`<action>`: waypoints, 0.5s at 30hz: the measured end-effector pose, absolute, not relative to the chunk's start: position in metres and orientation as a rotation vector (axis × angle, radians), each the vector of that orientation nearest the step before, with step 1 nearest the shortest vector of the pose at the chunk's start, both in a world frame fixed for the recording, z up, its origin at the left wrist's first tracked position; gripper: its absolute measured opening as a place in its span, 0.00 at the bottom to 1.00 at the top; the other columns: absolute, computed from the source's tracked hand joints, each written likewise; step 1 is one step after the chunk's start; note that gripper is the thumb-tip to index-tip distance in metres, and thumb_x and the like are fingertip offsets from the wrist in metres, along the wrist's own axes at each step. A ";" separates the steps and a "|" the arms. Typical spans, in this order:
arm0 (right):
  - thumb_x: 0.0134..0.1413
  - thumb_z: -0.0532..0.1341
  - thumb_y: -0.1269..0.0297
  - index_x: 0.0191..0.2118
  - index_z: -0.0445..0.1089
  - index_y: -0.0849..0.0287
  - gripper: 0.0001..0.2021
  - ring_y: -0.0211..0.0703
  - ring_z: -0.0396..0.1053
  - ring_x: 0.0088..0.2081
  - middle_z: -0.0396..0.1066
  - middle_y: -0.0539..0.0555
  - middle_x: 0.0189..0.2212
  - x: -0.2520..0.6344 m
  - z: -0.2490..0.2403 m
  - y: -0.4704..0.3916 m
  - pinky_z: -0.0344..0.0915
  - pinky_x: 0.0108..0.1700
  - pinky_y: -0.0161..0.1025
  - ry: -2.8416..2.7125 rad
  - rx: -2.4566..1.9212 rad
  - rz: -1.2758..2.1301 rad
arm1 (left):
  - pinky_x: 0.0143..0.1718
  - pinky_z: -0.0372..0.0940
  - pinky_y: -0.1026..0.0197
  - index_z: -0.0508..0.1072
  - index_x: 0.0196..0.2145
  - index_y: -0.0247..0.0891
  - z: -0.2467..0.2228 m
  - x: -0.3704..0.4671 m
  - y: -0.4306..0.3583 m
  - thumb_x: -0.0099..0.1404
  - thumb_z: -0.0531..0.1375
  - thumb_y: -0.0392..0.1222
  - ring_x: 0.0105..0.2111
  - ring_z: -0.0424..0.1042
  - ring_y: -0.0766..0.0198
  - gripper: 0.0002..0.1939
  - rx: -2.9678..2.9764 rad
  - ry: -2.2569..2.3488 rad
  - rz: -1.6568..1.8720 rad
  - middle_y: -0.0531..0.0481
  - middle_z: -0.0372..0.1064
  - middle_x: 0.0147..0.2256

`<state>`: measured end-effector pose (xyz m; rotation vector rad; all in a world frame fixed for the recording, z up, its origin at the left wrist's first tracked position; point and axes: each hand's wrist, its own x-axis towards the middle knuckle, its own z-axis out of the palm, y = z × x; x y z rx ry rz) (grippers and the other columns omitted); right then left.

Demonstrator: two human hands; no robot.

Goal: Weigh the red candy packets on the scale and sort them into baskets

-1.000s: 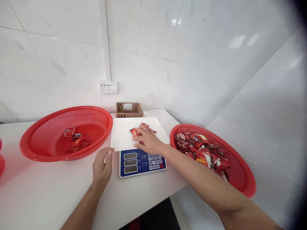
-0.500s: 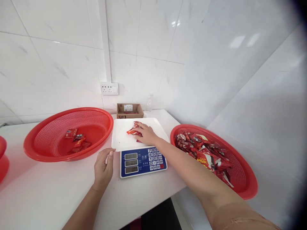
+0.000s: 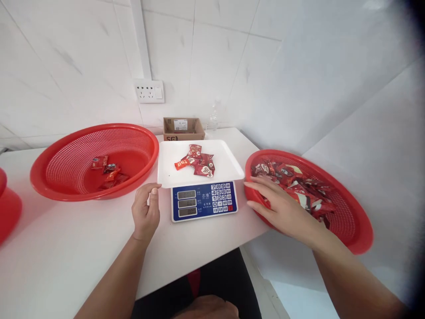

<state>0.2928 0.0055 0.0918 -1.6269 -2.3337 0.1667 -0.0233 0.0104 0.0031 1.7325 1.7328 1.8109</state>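
My left hand [image 3: 146, 212] is at the near left corner of the white tray [image 3: 169, 177], its fingers curled and its index fingertip and thumb closed at the edge. The tray sits on a scale with a blue keypad panel [image 3: 204, 201]. Several small red snack packets [image 3: 204, 166] lie in a loose pile on the tray. My right hand [image 3: 282, 208] reaches over the near left rim of the right red basket [image 3: 360, 221], fingers stretched out and apart, nothing seen in them. Many red packets [image 3: 299, 186] fill part of that basket.
On the left stands another red basket [image 3: 69, 177] with several red packets [image 3: 111, 173] inside. A cardboard box [image 3: 183, 128] and a clear bottle [image 3: 213, 117] are behind the tray. Part of a third red basket [image 3: 8, 212] shows at the left edge.
My right hand has left the packets on the tray and moved right to the basket rim, uncovering the pile. My left hand stays at the tray corner. The view has tilted down.
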 end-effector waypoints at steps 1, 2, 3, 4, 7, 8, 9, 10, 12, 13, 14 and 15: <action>0.57 0.52 0.52 0.55 0.63 0.53 0.22 0.54 0.54 0.60 0.59 0.56 0.58 0.303 0.085 -0.004 0.57 0.58 0.54 -2.300 -1.705 0.151 | 0.45 0.62 0.58 0.72 0.38 0.38 0.003 -0.023 0.010 0.66 0.50 0.42 0.41 0.69 0.63 0.11 1.734 1.739 1.809 0.48 0.71 0.37; 0.57 0.52 0.52 0.55 0.63 0.53 0.22 0.54 0.55 0.60 0.60 0.56 0.58 0.311 0.077 -0.013 0.59 0.57 0.53 -2.259 -1.775 0.141 | 0.45 0.62 0.58 0.72 0.38 0.38 0.003 -0.023 0.010 0.66 0.50 0.42 0.41 0.69 0.63 0.12 1.735 1.747 1.808 0.48 0.71 0.37; 0.57 0.52 0.52 0.56 0.62 0.54 0.23 0.54 0.57 0.59 0.61 0.56 0.58 0.317 0.069 -0.019 0.60 0.56 0.53 -2.218 -1.832 0.140 | 0.45 0.62 0.58 0.72 0.38 0.38 0.002 -0.022 0.010 0.66 0.50 0.42 0.41 0.69 0.63 0.12 1.736 1.755 1.805 0.48 0.71 0.37; 0.57 0.52 0.52 0.56 0.61 0.54 0.24 0.54 0.58 0.58 0.62 0.56 0.57 0.322 0.062 -0.023 0.62 0.55 0.52 -2.176 -1.879 0.142 | 0.45 0.62 0.58 0.72 0.38 0.38 0.002 -0.022 0.011 0.66 0.50 0.42 0.41 0.69 0.63 0.12 1.736 1.763 1.804 0.48 0.71 0.37; 0.58 0.50 0.53 0.57 0.61 0.57 0.24 0.54 0.63 0.55 0.64 0.58 0.55 0.325 0.047 -0.028 0.65 0.52 0.51 -2.078 -1.959 0.126 | 0.45 0.62 0.58 0.72 0.38 0.39 0.000 -0.023 0.011 0.66 0.50 0.43 0.41 0.69 0.63 0.12 1.727 1.798 1.803 0.47 0.71 0.38; 0.58 0.50 0.54 0.56 0.61 0.57 0.23 0.54 0.63 0.55 0.65 0.58 0.55 0.324 0.045 -0.028 0.65 0.52 0.51 -2.061 -1.973 0.108 | 0.45 0.62 0.58 0.72 0.38 0.39 0.000 -0.023 0.011 0.66 0.50 0.43 0.41 0.69 0.63 0.12 1.724 1.813 1.802 0.47 0.71 0.38; 0.58 0.49 0.54 0.56 0.62 0.57 0.23 0.53 0.64 0.54 0.65 0.58 0.54 0.322 0.045 -0.028 0.66 0.51 0.50 -2.056 -1.983 0.090 | 0.45 0.62 0.58 0.72 0.38 0.39 -0.001 -0.023 0.011 0.66 0.49 0.43 0.41 0.69 0.63 0.12 1.722 1.827 1.801 0.47 0.71 0.38; 0.59 0.48 0.55 0.56 0.62 0.57 0.22 0.53 0.64 0.54 0.66 0.57 0.54 0.320 0.045 -0.027 0.66 0.50 0.50 -2.058 -1.991 0.071 | 0.46 0.62 0.58 0.72 0.38 0.39 -0.001 -0.023 0.011 0.67 0.49 0.43 0.41 0.69 0.63 0.13 1.720 1.839 1.799 0.47 0.71 0.38; 0.59 0.48 0.55 0.55 0.63 0.56 0.22 0.53 0.64 0.54 0.66 0.57 0.53 0.317 0.047 -0.026 0.67 0.48 0.49 -2.070 -2.003 0.032 | 0.46 0.62 0.58 0.72 0.38 0.38 -0.002 -0.022 0.012 0.67 0.49 0.44 0.41 0.69 0.63 0.13 1.712 1.855 1.794 0.47 0.71 0.37; 0.59 0.48 0.56 0.55 0.63 0.56 0.22 0.54 0.64 0.54 0.67 0.57 0.53 0.316 0.048 -0.025 0.68 0.47 0.48 -2.076 -2.006 0.007 | 0.46 0.62 0.58 0.72 0.38 0.38 -0.002 -0.022 0.012 0.67 0.49 0.44 0.41 0.69 0.63 0.13 1.706 1.860 1.794 0.47 0.71 0.37; 0.59 0.48 0.56 0.56 0.63 0.57 0.22 0.54 0.64 0.54 0.68 0.57 0.52 0.315 0.048 -0.025 0.69 0.46 0.48 -2.080 -2.007 -0.020 | 0.46 0.62 0.58 0.72 0.38 0.38 -0.003 -0.022 0.013 0.67 0.49 0.44 0.42 0.69 0.63 0.13 1.700 1.867 1.790 0.47 0.71 0.37; 0.59 0.47 0.57 0.56 0.63 0.57 0.22 0.55 0.64 0.54 0.68 0.57 0.52 0.315 0.048 -0.026 0.70 0.44 0.49 -2.085 -2.005 -0.045 | 0.46 0.62 0.58 0.71 0.38 0.38 -0.004 -0.022 0.013 0.67 0.49 0.45 0.42 0.69 0.63 0.14 1.696 1.876 1.784 0.47 0.71 0.37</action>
